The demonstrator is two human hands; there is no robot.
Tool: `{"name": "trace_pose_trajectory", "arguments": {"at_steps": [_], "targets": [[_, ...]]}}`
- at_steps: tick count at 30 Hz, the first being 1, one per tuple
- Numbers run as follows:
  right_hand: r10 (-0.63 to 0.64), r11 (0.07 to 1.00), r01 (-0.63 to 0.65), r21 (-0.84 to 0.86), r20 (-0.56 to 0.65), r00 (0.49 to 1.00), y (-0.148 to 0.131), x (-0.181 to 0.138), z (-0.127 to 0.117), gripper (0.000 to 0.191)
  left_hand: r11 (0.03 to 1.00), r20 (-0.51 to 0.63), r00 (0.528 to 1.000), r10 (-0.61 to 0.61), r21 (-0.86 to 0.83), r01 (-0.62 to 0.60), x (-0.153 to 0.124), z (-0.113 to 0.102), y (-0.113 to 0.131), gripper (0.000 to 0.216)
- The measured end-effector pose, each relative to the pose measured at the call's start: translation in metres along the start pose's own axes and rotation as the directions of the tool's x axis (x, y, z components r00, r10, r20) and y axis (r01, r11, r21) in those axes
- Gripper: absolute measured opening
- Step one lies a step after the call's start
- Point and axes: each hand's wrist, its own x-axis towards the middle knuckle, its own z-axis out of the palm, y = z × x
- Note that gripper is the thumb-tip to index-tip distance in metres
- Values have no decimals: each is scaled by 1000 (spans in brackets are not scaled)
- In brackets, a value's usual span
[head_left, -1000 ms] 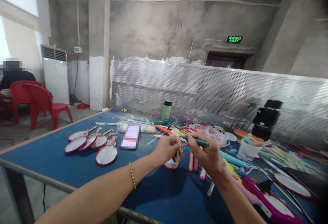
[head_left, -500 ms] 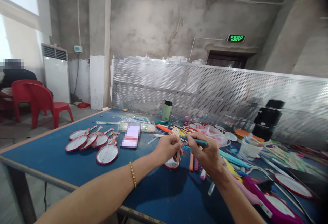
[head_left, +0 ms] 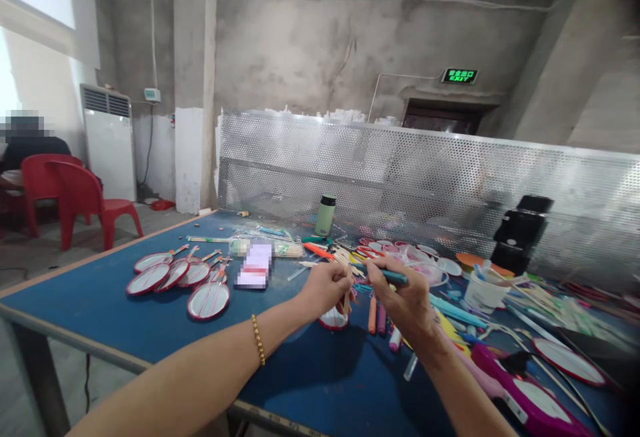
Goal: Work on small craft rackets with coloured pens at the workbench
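Observation:
My left hand [head_left: 327, 289] is closed, pinching a flat wooden stick [head_left: 347, 294] that stands nearly upright. Just under it, partly hidden by the fingers, is a round white disc with a red rim [head_left: 334, 319]; I cannot tell whether the stick is joined to it. My right hand [head_left: 403, 290] is wrapped round a dark teal pen-like tool [head_left: 395, 276], whose front end points left toward the stick. Orange and purple markers [head_left: 373, 316] lie below, between the hands. Similar red-rimmed discs [head_left: 209, 300] with short sticks lie grouped on the left.
On the blue table [head_left: 285, 370] lie a phone [head_left: 254, 266], a green bottle [head_left: 325, 216], a white tub [head_left: 486, 292] and a magenta device [head_left: 525, 394] at the right. A perforated metal panel [head_left: 350, 157] borders the back. Red chairs [head_left: 83, 190] and a person stand out at far left.
The front end of the teal tool has drawn slightly right, away from the stick. My left hand stays in place, with the stick a little more upright.

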Motion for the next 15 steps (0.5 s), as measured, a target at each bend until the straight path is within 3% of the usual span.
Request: {"name": "trace_pose_trajectory", "arguments": {"at_steps": [15], "targets": [[-31, 999, 32, -25, 16, 999, 4, 0, 3, 25, 1000, 8, 1000, 0, -2, 0, -1, 0, 3, 13]]}}
